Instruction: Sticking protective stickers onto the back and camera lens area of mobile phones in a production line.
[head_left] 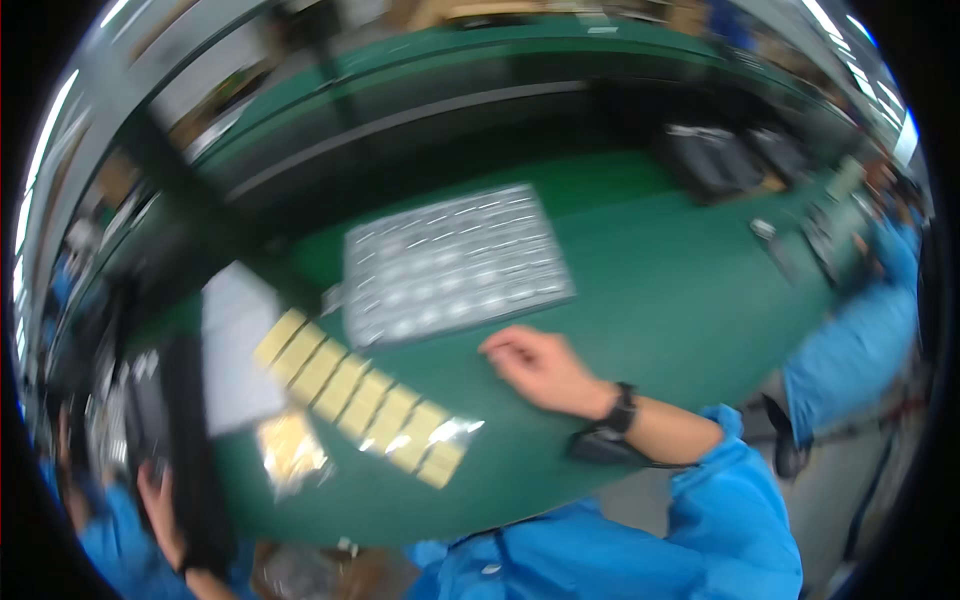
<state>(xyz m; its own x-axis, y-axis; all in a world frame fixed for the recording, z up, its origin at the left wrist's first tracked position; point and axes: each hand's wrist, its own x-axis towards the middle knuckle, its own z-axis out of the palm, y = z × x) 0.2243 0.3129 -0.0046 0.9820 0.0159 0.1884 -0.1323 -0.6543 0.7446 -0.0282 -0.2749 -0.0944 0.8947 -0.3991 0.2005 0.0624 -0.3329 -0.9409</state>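
My right hand (545,370) hovers over the green table just in front of a clear plastic tray (455,262) with rows of pockets. Its fingers are curled in, and nothing shows in them. At the lower left, my left hand (160,508) is beside a long black tray or case (196,450). Its fingers look stretched apart, though blur hides whether they touch the edge. Between the hands lies a slanting strip of pale yellow pads (352,395) in clear film. A small clear bag with yellowish contents (291,452) lies left of it.
White paper sheets (238,350) lie at the left by a dark post. Black trays (712,160) stand at the back right, near a small tool (770,245). Co-workers in blue sit at both sides; one blue sleeve (850,345) is at the right. A shelf (420,60) spans the back.
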